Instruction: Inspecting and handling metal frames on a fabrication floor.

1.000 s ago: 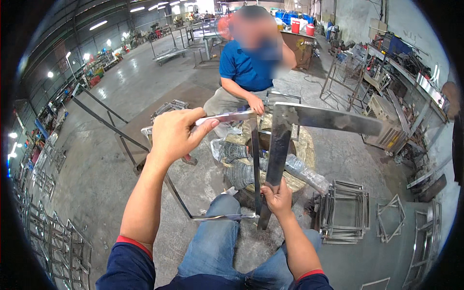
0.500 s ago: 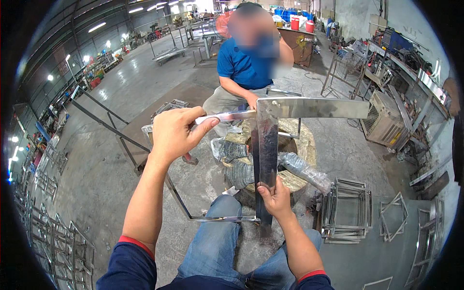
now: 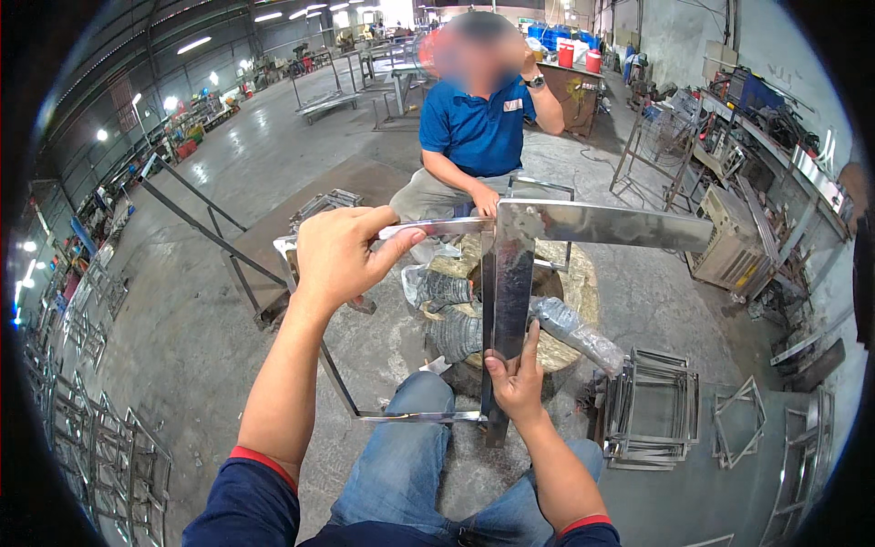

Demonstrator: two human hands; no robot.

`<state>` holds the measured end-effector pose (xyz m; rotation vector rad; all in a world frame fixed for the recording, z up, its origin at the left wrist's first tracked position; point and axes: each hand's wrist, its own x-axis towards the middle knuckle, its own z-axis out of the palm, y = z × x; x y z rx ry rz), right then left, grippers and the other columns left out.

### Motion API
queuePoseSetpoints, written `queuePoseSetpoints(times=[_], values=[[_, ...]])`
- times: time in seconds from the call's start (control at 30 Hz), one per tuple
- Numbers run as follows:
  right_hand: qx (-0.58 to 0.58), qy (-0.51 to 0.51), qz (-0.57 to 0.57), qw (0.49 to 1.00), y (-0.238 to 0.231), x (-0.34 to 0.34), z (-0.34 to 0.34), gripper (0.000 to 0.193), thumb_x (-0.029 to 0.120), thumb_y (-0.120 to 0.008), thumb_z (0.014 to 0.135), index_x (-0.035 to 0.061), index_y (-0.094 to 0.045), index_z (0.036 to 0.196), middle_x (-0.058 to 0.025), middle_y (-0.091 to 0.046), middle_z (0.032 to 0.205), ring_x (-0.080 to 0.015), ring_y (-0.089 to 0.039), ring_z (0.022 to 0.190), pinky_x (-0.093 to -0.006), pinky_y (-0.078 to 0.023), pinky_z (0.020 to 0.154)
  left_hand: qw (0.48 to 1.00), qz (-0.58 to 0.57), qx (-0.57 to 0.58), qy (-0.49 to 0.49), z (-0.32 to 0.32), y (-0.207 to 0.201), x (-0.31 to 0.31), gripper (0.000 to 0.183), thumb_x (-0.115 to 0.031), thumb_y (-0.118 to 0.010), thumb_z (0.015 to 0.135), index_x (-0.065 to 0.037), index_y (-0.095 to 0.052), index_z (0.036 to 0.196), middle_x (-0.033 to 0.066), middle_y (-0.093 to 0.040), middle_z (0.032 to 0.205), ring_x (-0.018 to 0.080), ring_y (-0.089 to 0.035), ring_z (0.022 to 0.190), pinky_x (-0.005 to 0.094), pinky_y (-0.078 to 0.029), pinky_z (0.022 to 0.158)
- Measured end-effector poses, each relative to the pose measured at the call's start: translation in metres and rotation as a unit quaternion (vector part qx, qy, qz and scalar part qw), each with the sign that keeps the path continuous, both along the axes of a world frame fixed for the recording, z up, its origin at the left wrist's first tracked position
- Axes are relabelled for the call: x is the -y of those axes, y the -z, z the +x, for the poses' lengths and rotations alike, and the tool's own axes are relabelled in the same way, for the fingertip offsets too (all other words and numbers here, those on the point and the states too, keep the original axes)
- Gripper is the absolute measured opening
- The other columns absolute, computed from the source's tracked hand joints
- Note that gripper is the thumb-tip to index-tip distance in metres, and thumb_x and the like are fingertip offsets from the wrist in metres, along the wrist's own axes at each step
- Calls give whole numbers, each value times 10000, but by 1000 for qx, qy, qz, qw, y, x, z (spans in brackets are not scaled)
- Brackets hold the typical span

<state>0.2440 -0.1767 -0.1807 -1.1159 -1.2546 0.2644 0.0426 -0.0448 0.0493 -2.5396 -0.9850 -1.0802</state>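
Left hand (image 3: 346, 253): clamped on top bar of rectangular metal frame (image 3: 419, 417), before left knee (image 3: 425, 390). Right hand (image 3: 518, 381): gripping upright leg of L-shaped metal piece (image 3: 513, 287), alongside frame's right side.

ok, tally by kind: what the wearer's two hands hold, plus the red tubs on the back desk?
Metal frame, in the left hand: 1
L-shaped square, in the right hand: 1
Red tubs: 2
Total: 4
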Motion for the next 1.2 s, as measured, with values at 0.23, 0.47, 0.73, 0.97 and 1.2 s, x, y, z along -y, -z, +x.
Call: queuePoseSetpoints(times=[0.23,0.47,0.73,0.97,1.2], values=[[31,-22,41,998,11,-1,7,846,159,-686,940,73,-132,1573,5,-476,558,-40,-460,511,-247,-532,665,1000,19,-16,-1,0,2,1,332,-438,-683,853,-119,-696,762,35,-563,585,234,-595,573,340,-405,527],[45,-25,6,999,8,3,11,832,146,-695,932,72,-163,1568,-40,-611,604,-108,-696,672,-263,-554,626,1000,19,-16,-14,4,3,0,332,-435,-681,855,-115,-698,765,32,-581,595,230,-609,584,343,-413,531],[37,-20,26,999,8,1,9,833,153,-680,942,87,-142,1574,-106,-723,824,-85,-655,678,-243,-523,653,1000,26,-8,-8,3,3,2,342,-448,-688,843,-116,-700,764,38,-570,584,234,-600,571,347,-403,522],[56,-32,-2,998,8,4,12,841,155,-684,938,97,-139,1576,-130,-740,884,-99,-680,693,-239,-521,647,999,36,8,-10,3,1,4,358,-459,-691,839,-114,-682,743,42,-559,576,239,-586,563,350,-391,516],[59,-7,14,998,7,3,11,839,169,-689,936,95,-149,1575,-127,-738,855,-93,-672,673,-242,-519,637,1000,27,-4,-6,3,1,4,354,-459,-694,835,-115,-688,752,42,-557,575,239,-586,564,350,-389,515]])
